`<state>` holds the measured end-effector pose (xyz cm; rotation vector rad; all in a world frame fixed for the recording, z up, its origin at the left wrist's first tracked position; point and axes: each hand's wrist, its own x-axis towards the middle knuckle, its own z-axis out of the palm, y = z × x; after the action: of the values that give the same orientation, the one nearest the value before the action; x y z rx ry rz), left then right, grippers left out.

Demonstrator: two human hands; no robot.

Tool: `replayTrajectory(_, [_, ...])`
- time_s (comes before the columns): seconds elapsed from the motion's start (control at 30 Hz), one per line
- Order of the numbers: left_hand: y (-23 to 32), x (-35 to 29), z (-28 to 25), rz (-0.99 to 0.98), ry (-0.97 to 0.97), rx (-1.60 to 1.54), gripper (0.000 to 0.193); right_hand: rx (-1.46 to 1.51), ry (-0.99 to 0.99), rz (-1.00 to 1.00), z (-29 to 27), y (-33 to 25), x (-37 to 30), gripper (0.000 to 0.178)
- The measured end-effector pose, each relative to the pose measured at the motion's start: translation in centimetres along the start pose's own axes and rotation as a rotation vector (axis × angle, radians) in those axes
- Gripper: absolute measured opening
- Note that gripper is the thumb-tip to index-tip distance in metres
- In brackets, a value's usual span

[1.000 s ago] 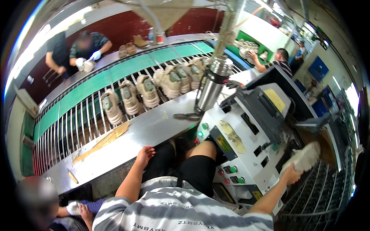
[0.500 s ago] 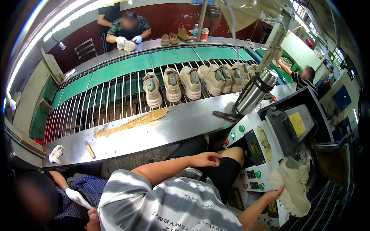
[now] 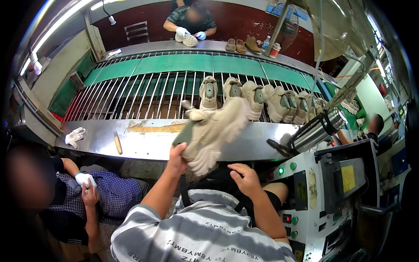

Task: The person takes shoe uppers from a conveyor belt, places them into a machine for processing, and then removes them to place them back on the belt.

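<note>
A beige sneaker (image 3: pixel 214 133), partly blurred by motion, is in my left hand (image 3: pixel 176 159). I grip it at its lower left end, by the green last inside its opening, and the chunky sole faces down and to the right. It hangs over the steel ledge at the near side of the roller conveyor. My right hand (image 3: pixel 245 177) is apart from the sneaker, in front of my lap, with loosely bent fingers, the thumb apart, and nothing in it. Beyond the held sneaker, a row of similar beige sneakers (image 3: pixel 254 100) stands on the rollers.
The metal ledge (image 3: pixel 100 146) carries a white glove (image 3: pixel 75 137), a yellow-handled knife (image 3: pixel 118 143), pliers (image 3: pixel 281 147) and a steel flask (image 3: pixel 318 129). A control machine (image 3: pixel 301 192) with buttons stands right. One co-worker sits close on the left; another handles a shoe across the conveyor.
The sneaker has gone from my right hand, beside the machine, to my left hand over the ledge. My right hand has drawn back before me. The view has swung left.
</note>
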<state>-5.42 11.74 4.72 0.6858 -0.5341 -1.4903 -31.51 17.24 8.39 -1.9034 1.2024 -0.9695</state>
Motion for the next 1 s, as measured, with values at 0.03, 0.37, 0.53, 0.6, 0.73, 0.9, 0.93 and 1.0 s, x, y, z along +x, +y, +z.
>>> replayTrajectory(0.03, [0.8,0.1,-1.9,0.077,0.116,0.069,0.048,-0.007,-0.030,0.023,0.7,0.4,0.4,0.032])
replayTrajectory(0.37, [-5.4,2.1,-8.6,0.549,0.435,1.178,0.057,-0.210,0.223,0.547,1.6,13.5,-8.1,0.022])
replayTrajectory(0.53, [-7.2,7.3,-8.4,0.636,0.499,1.125,0.061,-0.359,0.711,0.719,-1.9,19.2,-18.4,0.018])
replayTrajectory(0.6, [-7.0,11.0,-8.2,0.653,0.527,1.100,0.060,-0.420,0.874,0.812,-2.7,19.5,-22.0,0.013])
replayTrajectory(0.73, [-5.4,20.2,-7.8,0.555,0.592,1.142,0.060,-0.410,1.050,0.965,-2.4,23.4,-30.3,0.019])
replayTrajectory(0.9, [-6.5,30.4,-6.7,0.559,0.626,1.453,0.071,-0.670,0.555,1.260,3.2,30.7,-42.8,0.021])
replayTrajectory(0.93, [-6.6,31.5,-6.7,0.484,0.586,1.413,0.073,-0.641,0.559,1.337,4.4,29.8,-42.0,0.021])
replayTrajectory(1.0, [-6.9,33.1,-7.2,0.330,0.496,1.333,0.079,-0.613,0.566,1.419,5.7,27.9,-40.3,0.021])
